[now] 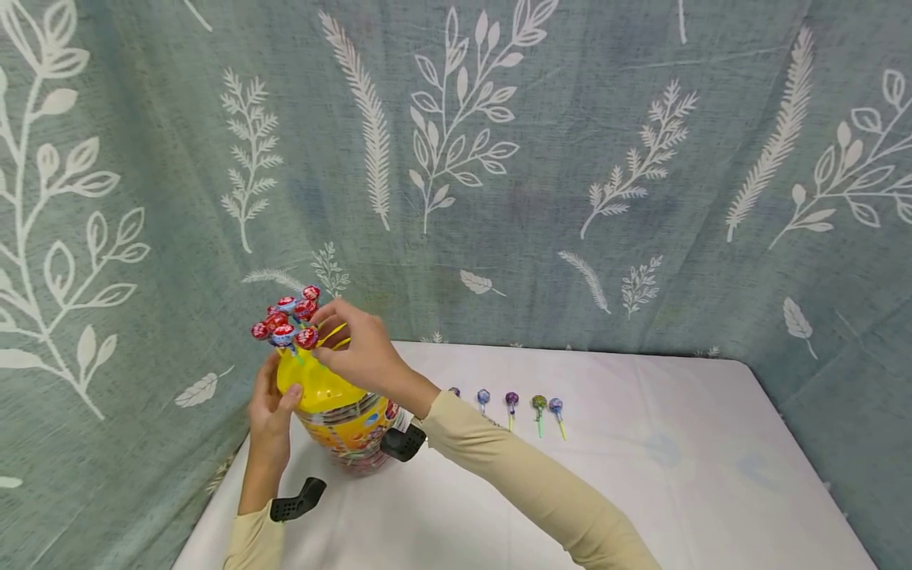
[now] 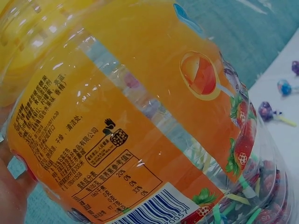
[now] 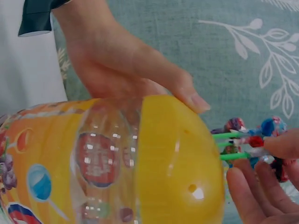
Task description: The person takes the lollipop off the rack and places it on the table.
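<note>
Lollipop jar (image 1: 345, 423) standing near the bench's (image 1: 641, 491) left edge, left hand (image 1: 272, 412) wrapped around its yellow lid (image 1: 313, 384), right hand (image 1: 363, 348) pinching a lollipop (image 1: 308, 338) stuck in the lid, five loose lollipops (image 1: 511, 400) lying near the back edge

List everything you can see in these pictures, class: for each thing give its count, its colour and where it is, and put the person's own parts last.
lollipop jar: one, clear with orange label and yellow domed lid, table's left end
lollipops in lid: a cluster, red and blue wrappers, stuck upright in the lid
loose lollipops: five in a row, purple, blue and green, on the table right of the jar
table: one, white cloth
backdrop: one, grey-green with white leaves, behind the table
left hand: holds the jar's side
right hand: grip on a stick at the lid
</note>
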{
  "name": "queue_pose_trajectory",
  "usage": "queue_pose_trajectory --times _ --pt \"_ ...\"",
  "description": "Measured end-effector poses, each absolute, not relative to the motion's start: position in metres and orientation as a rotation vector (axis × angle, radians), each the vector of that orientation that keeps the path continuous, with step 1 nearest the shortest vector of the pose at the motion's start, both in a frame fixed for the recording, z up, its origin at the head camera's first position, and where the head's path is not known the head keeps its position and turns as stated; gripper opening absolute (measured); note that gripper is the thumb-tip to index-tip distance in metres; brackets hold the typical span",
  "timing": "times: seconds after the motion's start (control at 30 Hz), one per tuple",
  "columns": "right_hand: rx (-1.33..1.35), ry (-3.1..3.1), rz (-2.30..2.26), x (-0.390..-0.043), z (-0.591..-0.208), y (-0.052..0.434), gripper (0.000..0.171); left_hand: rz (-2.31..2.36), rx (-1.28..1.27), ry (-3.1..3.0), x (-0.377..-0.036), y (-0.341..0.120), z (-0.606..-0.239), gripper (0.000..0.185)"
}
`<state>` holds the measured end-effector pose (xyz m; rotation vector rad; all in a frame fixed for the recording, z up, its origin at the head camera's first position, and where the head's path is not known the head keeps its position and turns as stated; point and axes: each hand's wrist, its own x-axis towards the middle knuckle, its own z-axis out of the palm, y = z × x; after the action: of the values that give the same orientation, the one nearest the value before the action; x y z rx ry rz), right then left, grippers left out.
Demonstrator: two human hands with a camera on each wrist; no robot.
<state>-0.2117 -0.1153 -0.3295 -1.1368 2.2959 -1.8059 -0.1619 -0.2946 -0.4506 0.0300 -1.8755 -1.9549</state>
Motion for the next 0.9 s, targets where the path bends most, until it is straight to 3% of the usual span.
queue_pose_trajectory --times 0.37,0.63,0.9 --pt "-1.287 2.382 -1.874 -0.211 -0.334 -0.117 0.027 -1.945 0.025 -1.926 -0.165 -0.293 -0.449 0.064" --pt "-1.307 2.295 -2.037 -0.189 -0.287 -0.081 0.026 -1.934 0.027 -2.037 -0.157 -0.289 -0.438 0.067" --pt "-1.23 2.269 -2.047 -0.217 -0.305 -0.054 0.03 -1.853 0.028 -2.1 -0.152 -0.287 -0.43 0.069"
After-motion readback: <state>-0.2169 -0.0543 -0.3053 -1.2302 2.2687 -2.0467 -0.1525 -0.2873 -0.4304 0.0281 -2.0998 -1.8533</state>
